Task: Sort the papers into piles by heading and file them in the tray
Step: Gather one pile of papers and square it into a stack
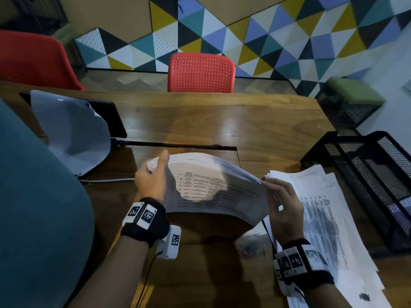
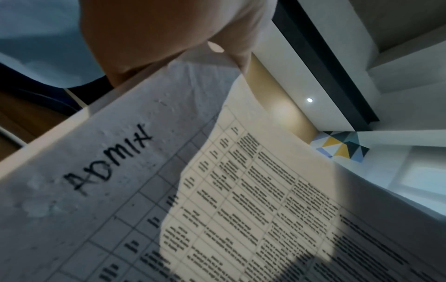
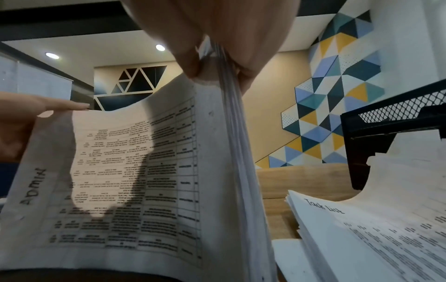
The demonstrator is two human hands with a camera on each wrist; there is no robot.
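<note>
**A:** Right, both hands are on the stack (image 1: pixel 213 187), and it is up off the table (image 1: pixel 200 121), bowed like an arch between them.

**B:** What has the left hand (image 1: pixel 152 178) got?

**A:** The stack's left edge. Its thumb lies over the top sheet, pointing away from the person; the other fingers go out of sight beneath the paper. From the left wrist view the thumb presses the corner just above a handwritten "ADMIN" heading (image 2: pixel 108 164).

**B:** And the right hand (image 1: pixel 282 205)?

**A:** It pinches the stack's right edge. The right wrist view shows it best: thumb on one side, fingers (image 3: pixel 251 63) on the other, many sheet edges squeezed between them. A narrow, firm pinch.

**B:** What is printed on top?

**A:** A table of small text in rows and columns, too blurred to read. A patch of light falls across its middle.

**B:** Anything beside the stack?

**A:** Just to its right, a loose pile (image 1: pixel 329 218) lies flat on the table, sheets fanned unevenly. Its top page carries a handwritten heading (image 3: pixel 324 207) that looks like "Task List".

**B:** And the tray (image 1: pixel 364 174)?

**A:** Black mesh, right of that pile, at the table's edge. Left of the stack, a crumpled white sheet (image 1: pixel 73 134) rests over a dark flat thing.
</note>
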